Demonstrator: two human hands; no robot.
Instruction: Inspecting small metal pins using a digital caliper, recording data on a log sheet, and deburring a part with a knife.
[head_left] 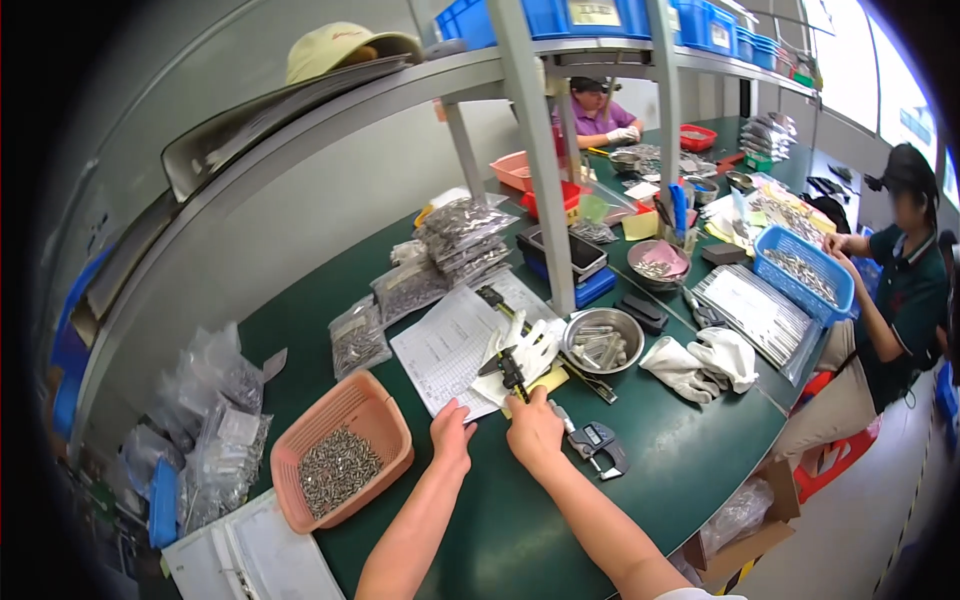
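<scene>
Left hand (452, 432) loose on paper form (450, 345); right hand (533, 428) pinching black tool (513, 372); digital caliper (596, 442) beside.

The right hand (534, 428) covers part of the digital caliper (596, 443), so its long bar is hidden, and its small screen is too tiny to read. The fingers (527, 402) curl over something small; what it is cannot be told. The metal bits in the pink basket (383, 397) are too small to tell apart. The writing on the paper sheet (445, 345) is blurred. The white binder (260, 560) is cut off by the bottom edge. The cardboard box (760, 540) sits partly hidden under the bench (560, 520).
</scene>
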